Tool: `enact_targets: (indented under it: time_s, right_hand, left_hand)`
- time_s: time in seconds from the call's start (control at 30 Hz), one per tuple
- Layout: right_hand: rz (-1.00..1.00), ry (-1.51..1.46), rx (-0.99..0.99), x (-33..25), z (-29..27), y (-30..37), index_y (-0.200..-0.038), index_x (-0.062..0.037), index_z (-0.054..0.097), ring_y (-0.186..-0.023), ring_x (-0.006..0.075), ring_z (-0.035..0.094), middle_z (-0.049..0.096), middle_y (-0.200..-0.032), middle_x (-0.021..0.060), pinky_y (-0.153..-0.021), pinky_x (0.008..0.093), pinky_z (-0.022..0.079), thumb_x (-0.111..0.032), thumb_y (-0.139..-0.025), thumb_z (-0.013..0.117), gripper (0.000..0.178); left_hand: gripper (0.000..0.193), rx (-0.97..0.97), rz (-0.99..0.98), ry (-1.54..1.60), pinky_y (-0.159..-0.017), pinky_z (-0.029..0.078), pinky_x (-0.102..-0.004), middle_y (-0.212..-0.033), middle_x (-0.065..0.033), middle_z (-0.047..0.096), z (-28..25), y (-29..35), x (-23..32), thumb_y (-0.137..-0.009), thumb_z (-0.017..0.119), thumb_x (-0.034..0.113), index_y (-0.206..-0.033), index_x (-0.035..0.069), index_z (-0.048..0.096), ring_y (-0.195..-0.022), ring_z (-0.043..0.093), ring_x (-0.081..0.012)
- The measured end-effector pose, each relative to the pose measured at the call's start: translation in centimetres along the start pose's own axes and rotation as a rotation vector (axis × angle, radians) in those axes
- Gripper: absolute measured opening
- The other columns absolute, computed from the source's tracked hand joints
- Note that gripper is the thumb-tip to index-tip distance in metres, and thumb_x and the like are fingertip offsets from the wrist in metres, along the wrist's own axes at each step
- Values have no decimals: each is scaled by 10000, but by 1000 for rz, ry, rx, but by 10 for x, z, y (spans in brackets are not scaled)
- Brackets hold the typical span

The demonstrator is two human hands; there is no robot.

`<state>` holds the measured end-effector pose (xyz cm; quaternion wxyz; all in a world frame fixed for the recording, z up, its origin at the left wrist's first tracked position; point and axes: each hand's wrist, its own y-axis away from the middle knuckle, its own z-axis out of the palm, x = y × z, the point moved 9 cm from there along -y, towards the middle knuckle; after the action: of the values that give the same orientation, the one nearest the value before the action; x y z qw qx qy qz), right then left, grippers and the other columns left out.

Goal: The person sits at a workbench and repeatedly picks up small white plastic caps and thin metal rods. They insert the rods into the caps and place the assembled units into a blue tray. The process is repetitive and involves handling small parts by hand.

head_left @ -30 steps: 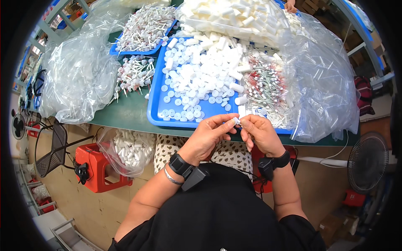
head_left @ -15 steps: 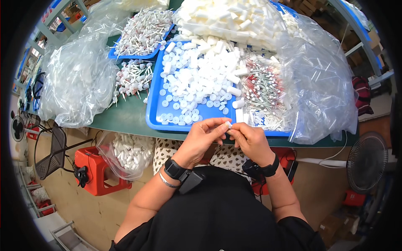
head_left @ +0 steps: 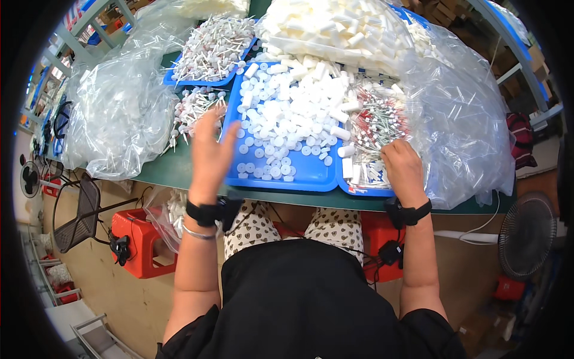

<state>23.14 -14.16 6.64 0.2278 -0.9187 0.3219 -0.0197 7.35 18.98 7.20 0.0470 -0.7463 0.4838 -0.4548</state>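
My left hand [head_left: 209,157] is slightly blurred, thumb and fingers apart, in front of a small heap of white stick pieces with round ends [head_left: 192,110]. I see nothing in it. Over at the right, my right hand [head_left: 405,170] has its fingers bent together at the edge of a pile of thin metal pins with red and white ends [head_left: 379,116]. Its fingertips point down into the small parts, and what they pinch is hidden. Between the hands lies a blue tray [head_left: 311,179] with many translucent white discs [head_left: 276,158] and white cylinders [head_left: 336,131].
Another blue tray [head_left: 170,79] at the back left is heaped with stick pieces. A large bag of cream cylinders [head_left: 341,27] stands behind the middle tray. Clear plastic bags [head_left: 116,119] flank the work on both sides. A red stool [head_left: 140,239] and a fan [head_left: 526,233] stand below.
My hands were together at the table's front edge, fingers on a small white piece. They have parted: the left to the stick heap, the right to the pins.
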Motion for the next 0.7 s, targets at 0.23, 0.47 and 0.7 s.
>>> enact_targets:
  time_s: [0.23, 0.47, 0.7]
  right_hand:
    - [236, -395, 232, 18, -26, 16, -964, -19, 671, -804, 232, 671, 680, -883, 102, -702, 331, 519, -18, -861, 683, 104]
    - [588, -1158, 370, 34, -17, 42, -1089, -8, 571, -866, 169, 678, 684, -1020, 134, -764, 278, 527, -82, -987, 568, 126]
    - [644, -1788, 193, -25, 12, 37, -1091, -42, 539, -894, 213, 688, 665, -1073, 180, -792, 328, 546, -99, -1000, 523, 109]
  left_hand:
    - [174, -543, 174, 19, -788, 487, -390, -879, -123, 625, 89, 62, 50, -805, 724, 92, -963, 23, 704, -887, 595, -308]
    - [176, -523, 49, 108, -729, 498, -349, -879, -109, 625, 87, 55, 49, -869, 691, 103, -1021, 15, 683, -818, 628, -258]
    - [302, -749, -864, 1316, -794, 546, -250, -1076, -95, 676, 125, 103, 72, -998, 584, 172, -1233, -17, 602, -929, 670, -151]
